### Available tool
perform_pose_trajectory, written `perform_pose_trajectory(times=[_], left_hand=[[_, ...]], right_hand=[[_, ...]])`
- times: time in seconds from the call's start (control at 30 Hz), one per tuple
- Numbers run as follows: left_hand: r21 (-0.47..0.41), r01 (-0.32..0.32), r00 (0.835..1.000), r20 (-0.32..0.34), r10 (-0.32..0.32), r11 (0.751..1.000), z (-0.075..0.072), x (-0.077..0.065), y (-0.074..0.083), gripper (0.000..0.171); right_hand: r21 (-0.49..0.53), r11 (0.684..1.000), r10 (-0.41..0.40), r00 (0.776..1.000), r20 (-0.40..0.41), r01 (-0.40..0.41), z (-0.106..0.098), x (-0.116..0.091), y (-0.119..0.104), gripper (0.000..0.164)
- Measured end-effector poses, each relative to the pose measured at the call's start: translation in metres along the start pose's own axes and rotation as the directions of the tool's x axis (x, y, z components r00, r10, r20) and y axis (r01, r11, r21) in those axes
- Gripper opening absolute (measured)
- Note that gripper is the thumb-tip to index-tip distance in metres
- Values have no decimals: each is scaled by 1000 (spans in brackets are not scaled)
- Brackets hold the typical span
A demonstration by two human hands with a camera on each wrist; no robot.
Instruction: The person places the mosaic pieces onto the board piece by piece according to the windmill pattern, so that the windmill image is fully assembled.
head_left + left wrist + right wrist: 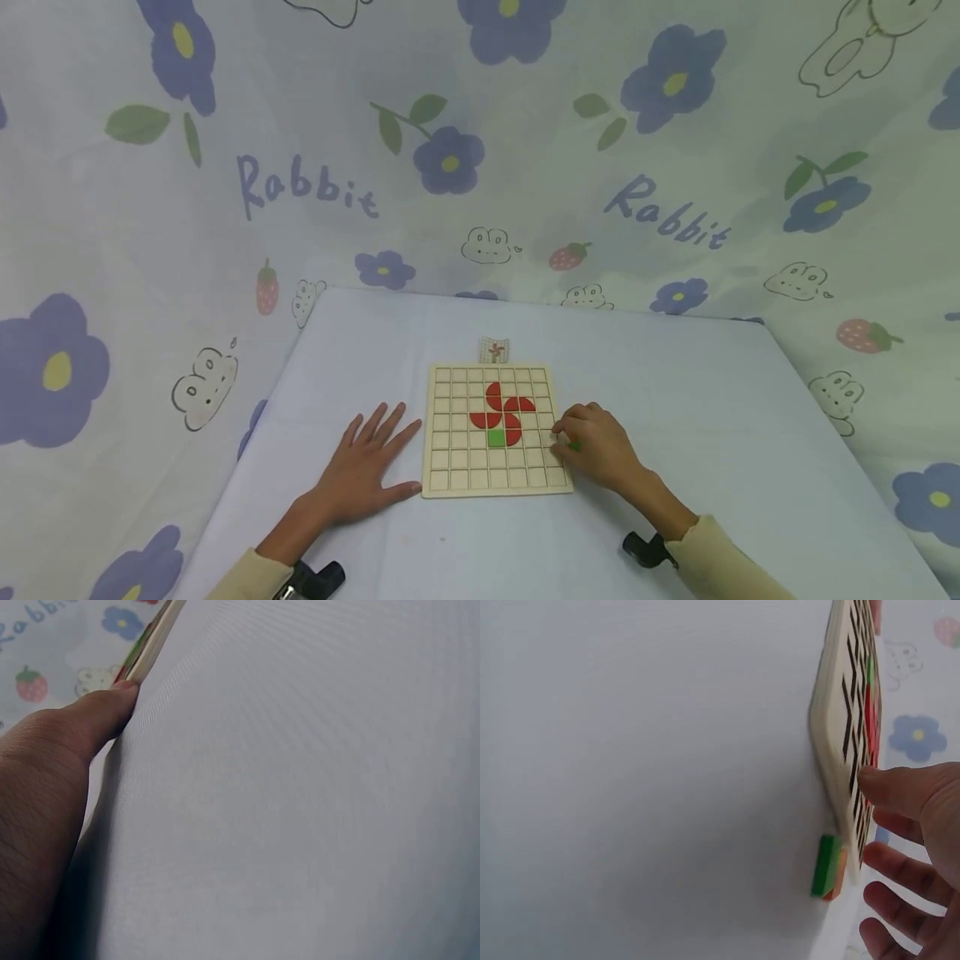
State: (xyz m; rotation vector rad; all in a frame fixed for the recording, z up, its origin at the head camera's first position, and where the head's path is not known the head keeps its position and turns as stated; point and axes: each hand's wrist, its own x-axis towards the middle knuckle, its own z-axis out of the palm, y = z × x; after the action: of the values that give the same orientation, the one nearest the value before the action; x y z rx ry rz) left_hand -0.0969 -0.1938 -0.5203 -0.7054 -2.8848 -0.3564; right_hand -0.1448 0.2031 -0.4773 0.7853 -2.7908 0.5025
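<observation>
A square wooden grid board [457, 481] lies on the white-covered table. Set into its cells are red rounded pieces [513, 429] forming a pinwheel, with a green square piece [497, 438] below its centre. My left hand [363, 473] is flat with fingers spread, its thumb tip at the board's left edge. At the right edge is my right hand [598, 443], thumb and fingertips apart and lightly bent. In the right wrist view nothing shows between them. A small green and orange block [826, 866] sits beside the board near these fingers; the hand partly covers it from above.
Behind the board is a small pattern card [494, 350] printed with a red pinwheel on a grid. White tablecloth [675, 383] extends to both sides. A patterned fabric backdrop [517, 158] with flowers and rabbits rises behind the table.
</observation>
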Motion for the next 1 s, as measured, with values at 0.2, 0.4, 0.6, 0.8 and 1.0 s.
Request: perform_pose_trajectory(times=[0.2, 0.4, 0.6, 0.8, 1.0], left_hand=[[5, -1, 1000, 9, 1, 1000, 0, 1, 1, 90], [10, 16, 999, 47, -16, 1000, 0, 1, 0, 91], [7, -3, 1000, 4, 3, 1000, 1, 1, -1, 91], [1, -10, 1000, -12, 10, 1000, 0, 1, 0, 90], [9, -7, 1000, -5, 7, 1000, -1, 0, 1, 89]], right_hand=[[-36, 995, 97, 994, -49, -98, -3, -25, 14, 29], [-47, 993, 101, 994, -48, -104, -7, -38, 20, 26], [-23, 997, 75, 992, -97, -78, -2, -36, 23, 27], [-51, 998, 41, 989, -142, -49, 6, -25, 22, 24], [-90, 995, 34, 989, -147, -47, 9, -16, 22, 20]])
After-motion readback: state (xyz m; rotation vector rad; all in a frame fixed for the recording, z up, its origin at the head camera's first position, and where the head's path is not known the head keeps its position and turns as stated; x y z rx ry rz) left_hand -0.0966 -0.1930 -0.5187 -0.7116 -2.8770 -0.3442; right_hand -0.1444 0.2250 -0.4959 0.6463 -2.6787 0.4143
